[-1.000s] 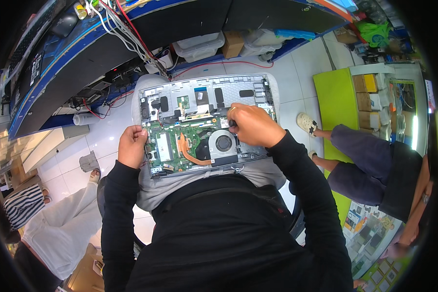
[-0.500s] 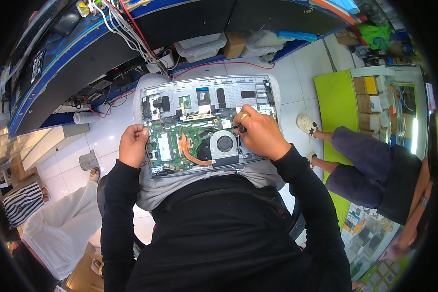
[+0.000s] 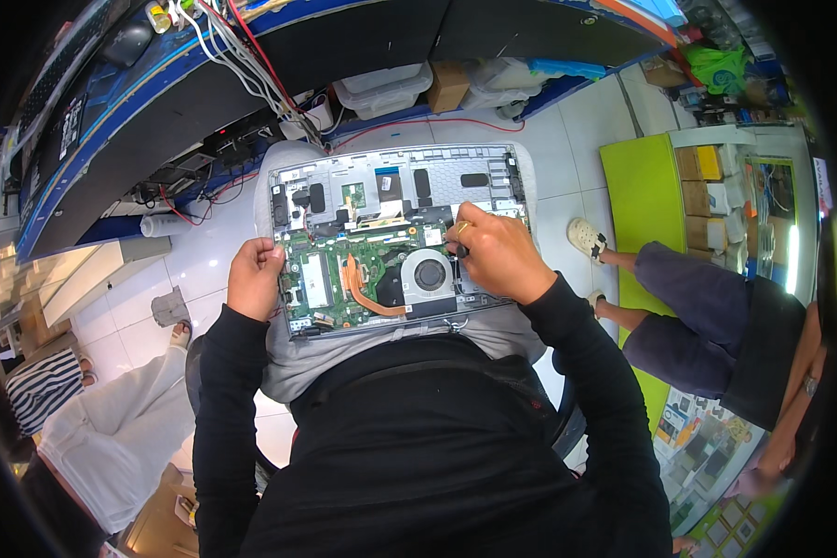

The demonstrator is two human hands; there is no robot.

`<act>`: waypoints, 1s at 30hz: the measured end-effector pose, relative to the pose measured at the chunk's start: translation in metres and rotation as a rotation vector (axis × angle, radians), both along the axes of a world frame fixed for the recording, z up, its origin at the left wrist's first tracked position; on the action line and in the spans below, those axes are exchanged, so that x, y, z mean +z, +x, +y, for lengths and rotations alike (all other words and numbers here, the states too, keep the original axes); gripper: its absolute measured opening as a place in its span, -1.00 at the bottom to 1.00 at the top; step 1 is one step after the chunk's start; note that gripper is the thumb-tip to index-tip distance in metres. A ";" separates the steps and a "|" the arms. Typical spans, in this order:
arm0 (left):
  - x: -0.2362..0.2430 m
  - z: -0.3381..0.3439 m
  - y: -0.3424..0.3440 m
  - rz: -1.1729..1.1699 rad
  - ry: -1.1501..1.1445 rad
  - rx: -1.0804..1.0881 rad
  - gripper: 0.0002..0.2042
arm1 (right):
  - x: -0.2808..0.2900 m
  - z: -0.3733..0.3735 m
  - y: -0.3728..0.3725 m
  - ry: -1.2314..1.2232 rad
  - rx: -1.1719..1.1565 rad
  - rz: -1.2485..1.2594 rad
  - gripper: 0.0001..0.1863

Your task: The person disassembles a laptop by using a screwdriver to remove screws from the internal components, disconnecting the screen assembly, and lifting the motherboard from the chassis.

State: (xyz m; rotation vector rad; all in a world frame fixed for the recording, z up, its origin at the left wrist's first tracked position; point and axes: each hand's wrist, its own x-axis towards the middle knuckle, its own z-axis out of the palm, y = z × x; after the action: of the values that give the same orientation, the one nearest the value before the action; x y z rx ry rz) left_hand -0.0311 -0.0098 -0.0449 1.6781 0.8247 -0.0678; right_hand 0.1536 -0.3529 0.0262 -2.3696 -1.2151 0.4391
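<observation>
The opened silver-grey laptop base (image 3: 448, 186) lies on my lap, upon light grey trousers (image 3: 298, 376), with its green circuit board (image 3: 391, 247) uncovered. Here are also the round silver fan (image 3: 429, 273) and the bent copper heat pipe (image 3: 364, 296). My left hand (image 3: 255, 276) grips the base at its left edge. My right hand (image 3: 502, 258) is closed around a small black tool (image 3: 462, 250), near the fan — its tip I cannot see. To my right is a person (image 3: 688, 279) in dark shorts.
</observation>
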 end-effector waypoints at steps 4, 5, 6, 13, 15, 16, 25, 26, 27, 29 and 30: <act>0.002 -0.001 0.001 -0.004 -0.015 0.005 -0.76 | 0.000 0.003 0.002 -0.035 0.046 -0.050 -0.83; 0.002 -0.001 0.001 -0.004 -0.015 0.006 -0.76 | -0.001 0.003 0.002 -0.045 0.058 -0.061 -0.82; 0.001 -0.001 0.001 -0.004 -0.009 0.002 -0.76 | -0.002 0.003 0.002 -0.045 0.058 -0.061 -0.82; 0.004 -0.003 0.001 -0.007 0.002 -0.001 -0.76 | -0.004 -0.001 -0.004 -0.032 0.021 -0.016 -0.78; 0.007 -0.005 0.002 0.016 -0.006 -0.004 -0.76 | -0.003 -0.006 -0.005 -0.027 -0.002 0.009 -0.78; 0.010 -0.005 0.003 0.037 -0.012 -0.006 -0.76 | 0.001 -0.009 -0.005 -0.032 -0.020 0.016 -0.79; 0.007 -0.006 0.001 -0.026 -0.051 0.031 -0.76 | -0.004 -0.008 -0.014 -0.007 -0.121 0.033 -0.76; 0.006 -0.005 0.001 -0.026 -0.051 0.030 -0.76 | -0.003 -0.006 -0.015 -0.002 -0.136 0.028 -0.74; 0.006 -0.004 0.001 -0.008 -0.051 0.029 -0.76 | -0.004 -0.005 -0.015 -0.001 -0.137 0.029 -0.74; 0.006 -0.003 0.001 0.007 -0.054 0.027 -0.76 | -0.005 -0.004 -0.016 0.004 -0.131 0.002 -0.72; 0.005 -0.003 0.001 0.003 -0.046 0.017 -0.76 | -0.005 -0.003 -0.016 0.003 -0.131 0.000 -0.72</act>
State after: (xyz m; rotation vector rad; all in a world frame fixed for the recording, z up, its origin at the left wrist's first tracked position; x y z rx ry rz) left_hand -0.0304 -0.0124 -0.0398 1.6280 0.8342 -0.0771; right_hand 0.1377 -0.3560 0.0216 -2.4290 -1.0512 0.3945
